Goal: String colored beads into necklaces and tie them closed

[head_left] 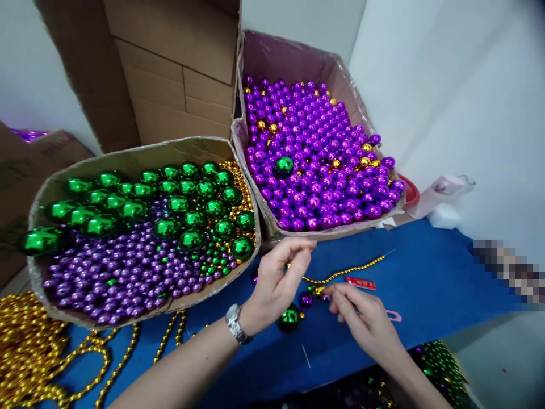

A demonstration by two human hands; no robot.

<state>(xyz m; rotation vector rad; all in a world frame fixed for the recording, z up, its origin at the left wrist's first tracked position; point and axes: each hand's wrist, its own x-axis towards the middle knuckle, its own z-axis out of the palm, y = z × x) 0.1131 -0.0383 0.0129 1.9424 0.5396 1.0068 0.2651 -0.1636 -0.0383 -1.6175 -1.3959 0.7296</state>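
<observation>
My left hand (pixel 279 284), with a silver watch (pixel 237 324) at its wrist, is raised over the blue table, thumb and fingers pinched together. Whatever is in that pinch, if anything, is too small to make out. Lower and to the right, my right hand (pixel 361 315) is closed at the fingertips beside a gold bead (pixel 318 291); what they grip is hidden. Between the hands lie a large green ball bead (pixel 288 318) and a purple bead (pixel 305 299). A string of small gold beads (pixel 340 275) curves behind my right hand, ending in a thin needle-like tip.
Behind stand a carton (pixel 256 187) of purple and gold beads and another carton (pixel 36 267) of green, purple and gold beads. Gold bead strands (pixel 25 346) heap at left. A red packet (pixel 361 283), a pink loop (pixel 394 315) and a thin white stick (pixel 306 356) lie on the blue cloth (pixel 430 272).
</observation>
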